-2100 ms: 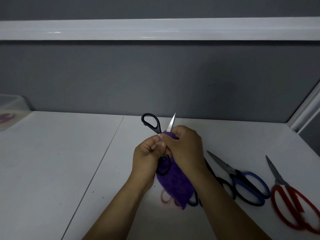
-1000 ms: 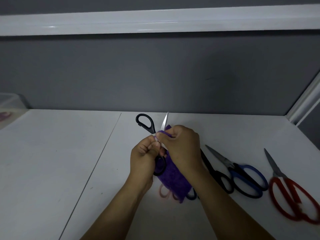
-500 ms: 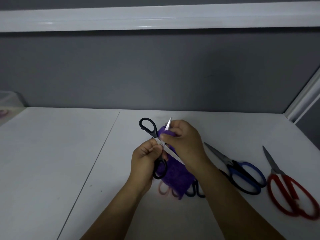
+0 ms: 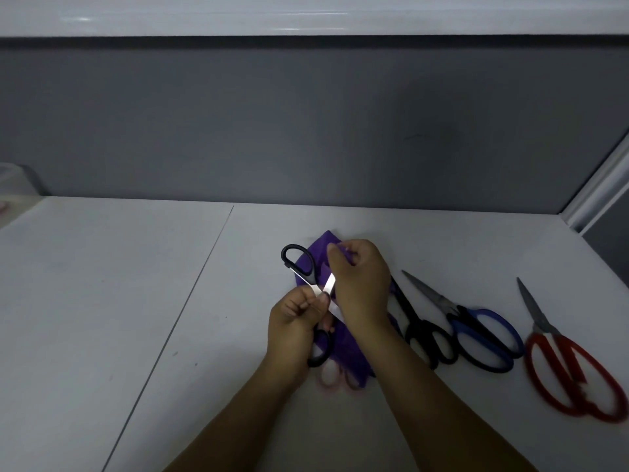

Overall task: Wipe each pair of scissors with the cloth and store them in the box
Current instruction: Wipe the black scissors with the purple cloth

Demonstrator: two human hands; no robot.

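Note:
My left hand [image 4: 295, 321] pinches an opened pair of black-handled scissors [image 4: 299, 264] near the pivot, one handle loop pointing up-left, the other below my fist. My right hand [image 4: 361, 284] grips the purple cloth [image 4: 347, 352] wrapped over one blade; the cloth's top corner pokes out above my fingers and the rest hangs under my hands. The blade tips are hidden by the cloth and my right hand. A translucent box [image 4: 13, 185] sits at the far left edge, mostly out of frame.
On the white table to the right lie black scissors [image 4: 425, 335], blue-handled scissors [image 4: 483, 338] and red-handled scissors [image 4: 571, 373]. Pink handles [image 4: 332, 378] peek from under the cloth. A grey wall stands behind; a seam [image 4: 190, 301] runs down the tabletop.
The cloth has slid up over the blade, covering the tip that showed before. The scissors have opened wider and tilted. My view has shifted slightly downward and left.

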